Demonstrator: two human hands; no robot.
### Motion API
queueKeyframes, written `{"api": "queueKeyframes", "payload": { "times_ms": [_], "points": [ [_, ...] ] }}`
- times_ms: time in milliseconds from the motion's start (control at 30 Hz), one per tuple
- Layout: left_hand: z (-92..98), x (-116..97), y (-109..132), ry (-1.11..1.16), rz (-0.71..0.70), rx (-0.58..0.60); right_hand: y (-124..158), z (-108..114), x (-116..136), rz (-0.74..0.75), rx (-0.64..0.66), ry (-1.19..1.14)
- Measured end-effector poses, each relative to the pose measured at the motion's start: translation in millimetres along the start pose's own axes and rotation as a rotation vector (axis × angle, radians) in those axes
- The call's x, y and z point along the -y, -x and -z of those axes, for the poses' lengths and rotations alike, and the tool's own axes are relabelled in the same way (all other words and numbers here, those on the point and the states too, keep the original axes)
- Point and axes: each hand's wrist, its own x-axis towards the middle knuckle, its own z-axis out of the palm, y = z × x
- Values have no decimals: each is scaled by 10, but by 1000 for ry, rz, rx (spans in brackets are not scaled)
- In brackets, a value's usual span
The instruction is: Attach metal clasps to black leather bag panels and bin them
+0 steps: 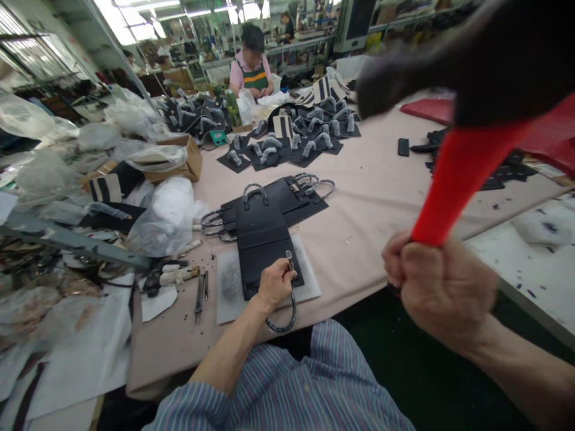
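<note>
My right hand (442, 284) is wrapped round the red handle of a hammer (462, 173), raised close to the camera; its dark head is blurred. My left hand (275, 284) pinches a short metal punch (289, 256) upright on a black bag panel (262, 233). Part of the punch is hidden by the fingers. Under the panel lies a pale, speckled board (228, 293). A wrapped handle (287, 323) loops out below my left hand at the table edge. Behind, more black bag pieces (305, 206) with wrapped handles are stacked.
Pliers-like metal tools (200, 299) and a glue-smeared tool (179, 275) lie left. Plastic bags (162, 221) and a cardboard box (193, 158) crowd that side. Several dark pieces with wrapped handles (287, 146) cover the far table. A phone (403, 147) lies right. A co-worker (252, 66) sits opposite.
</note>
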Motion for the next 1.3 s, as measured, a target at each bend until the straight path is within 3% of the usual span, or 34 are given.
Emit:
{"api": "queueKeyframes", "payload": {
  "times_ms": [133,167,233,333,400,467,533,600,767,867,933,1067,1167,1233,1300],
  "points": [
    [-31,10,-5,-70,15,21,116,-174,-217,30,499,344],
    [-40,24,-2,-72,19,21,87,-155,-223,18,552,358],
    [-50,54,9,-38,24,9,-17,-53,-154,18,469,252],
    [-43,81,28,30,20,-10,-143,76,2,-72,37,-29],
    [-33,86,38,37,18,-17,-131,47,12,-102,-113,-69],
    [-28,88,46,37,7,-14,-66,-45,-80,-50,46,63],
    [-32,95,51,41,-1,-19,-11,-123,-209,-8,357,257],
    [-42,102,52,39,1,-25,2,-137,-293,-37,494,382],
    [-62,105,38,18,29,-11,-13,-85,-221,-10,348,343],
    [-58,89,27,-17,33,9,37,-90,-196,-11,488,430],
    [-51,76,23,-41,29,23,67,-78,-261,-89,600,503],
    [-38,62,20,-18,43,19,109,-103,-613,-291,581,372],
    [-22,66,9,36,67,27,196,-292,-999,-449,590,242],
    [-1,71,-8,79,89,53,285,-486,-1230,-550,611,311],
    [33,71,-34,106,110,103,373,-693,-1373,-562,576,446]
  ]
}}
